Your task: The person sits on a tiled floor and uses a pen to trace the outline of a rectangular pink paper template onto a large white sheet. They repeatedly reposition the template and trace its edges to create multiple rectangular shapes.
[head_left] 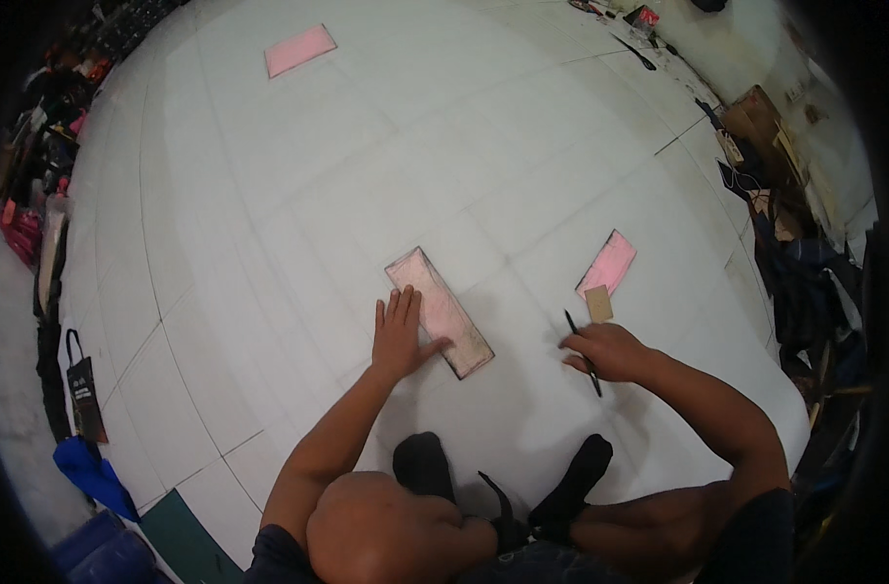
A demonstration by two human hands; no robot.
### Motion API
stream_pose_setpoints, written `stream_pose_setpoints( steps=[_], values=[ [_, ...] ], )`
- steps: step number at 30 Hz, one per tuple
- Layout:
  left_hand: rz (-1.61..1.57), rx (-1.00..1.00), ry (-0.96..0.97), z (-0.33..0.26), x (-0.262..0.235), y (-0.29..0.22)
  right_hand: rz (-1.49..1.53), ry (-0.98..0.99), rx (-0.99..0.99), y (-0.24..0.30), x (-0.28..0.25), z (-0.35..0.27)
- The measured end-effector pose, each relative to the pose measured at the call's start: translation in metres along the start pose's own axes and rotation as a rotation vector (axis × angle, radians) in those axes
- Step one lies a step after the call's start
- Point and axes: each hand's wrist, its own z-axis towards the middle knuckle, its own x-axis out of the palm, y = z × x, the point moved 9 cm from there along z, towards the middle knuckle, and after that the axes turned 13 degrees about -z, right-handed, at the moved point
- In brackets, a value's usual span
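Note:
My left hand [398, 336] lies flat, fingers stretched, on the left edge of a long pale-pink rectangular piece [444, 316] with dark edges. Its thumb reaches across the piece. To the right, my right hand [608, 351] grips a slim black pen [570, 323], held off the pink piece. Just beyond that hand is a small tan card [598, 304], touching the near end of a brighter pink rectangle [612, 261]. All of these rest on a large white sheet [503, 185]; whether it is paper or cloth, I cannot tell.
Another pink rectangle [300, 51] lies far off at upper left. Mixed goods line the left wall, with a dark bag [86, 399] and a blue cloth [94, 477]. Dark clothes and brown board [756, 122] crowd the right wall. My dark-socked feet [573, 477] are close in front.

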Motion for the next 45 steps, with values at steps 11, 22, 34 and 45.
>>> stream_pose_setpoints(
  steps=[11,22,34,45],
  values=[
    [-0.042,0.017,-0.09,0.004,-0.021,0.027,0.218,-0.484,0.414,0.104,0.073,0.1],
    [-0.113,0.042,-0.14,0.005,-0.037,0.037,0.15,-0.538,0.427,0.105,0.083,0.095],
    [-0.194,0.032,-0.17,0.006,-0.04,0.044,0.054,-0.582,0.419,0.11,0.084,0.098],
    [-0.209,0.072,-0.184,0.009,-0.043,0.042,0.023,-0.593,0.408,0.109,0.086,0.098]
  ],
)
